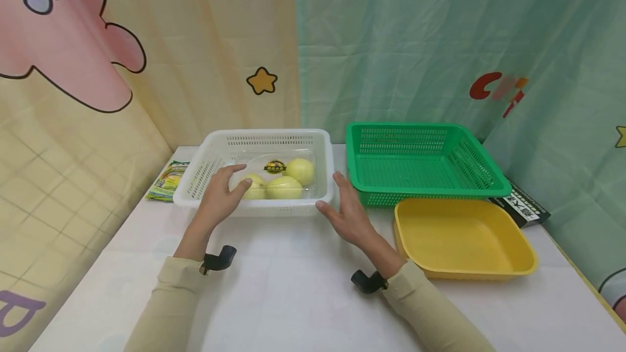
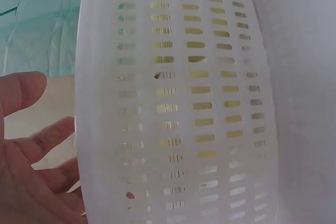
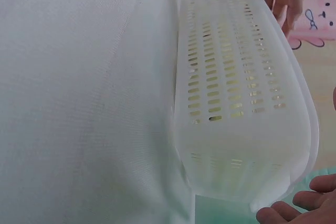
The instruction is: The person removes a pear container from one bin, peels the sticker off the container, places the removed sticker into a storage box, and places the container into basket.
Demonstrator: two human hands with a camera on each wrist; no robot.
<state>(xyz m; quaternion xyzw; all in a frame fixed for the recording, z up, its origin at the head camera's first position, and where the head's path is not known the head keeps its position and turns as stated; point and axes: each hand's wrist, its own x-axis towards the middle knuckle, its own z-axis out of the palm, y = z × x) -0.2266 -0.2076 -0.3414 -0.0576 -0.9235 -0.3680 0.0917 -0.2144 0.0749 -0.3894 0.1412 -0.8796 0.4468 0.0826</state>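
A white slotted plastic basket (image 1: 195,175) stands on the table. Inside lies a clear plastic fruit box (image 1: 251,159) with a black and yellow label and round pale yellow-green fruits (image 1: 283,188). My left hand (image 1: 218,195) reaches over the basket's front rim, fingers spread and thumb close to the fruits; whether it touches the box cannot be seen. My right hand (image 1: 349,213) is at the basket's front right corner, fingers spread, thumb by the rim. In the right wrist view, its fingers (image 3: 310,200) lie beside the basket's end, gripping nothing.
Right of the white basket stands a green slotted basket (image 1: 401,170), with a yellow tub (image 1: 462,238) in front of it. A black box (image 1: 523,205) lies partly behind these two. Green-and-yellow packets (image 1: 167,181) lie at the left. Printed curtains (image 1: 235,42) hang around the white table (image 1: 283,287).
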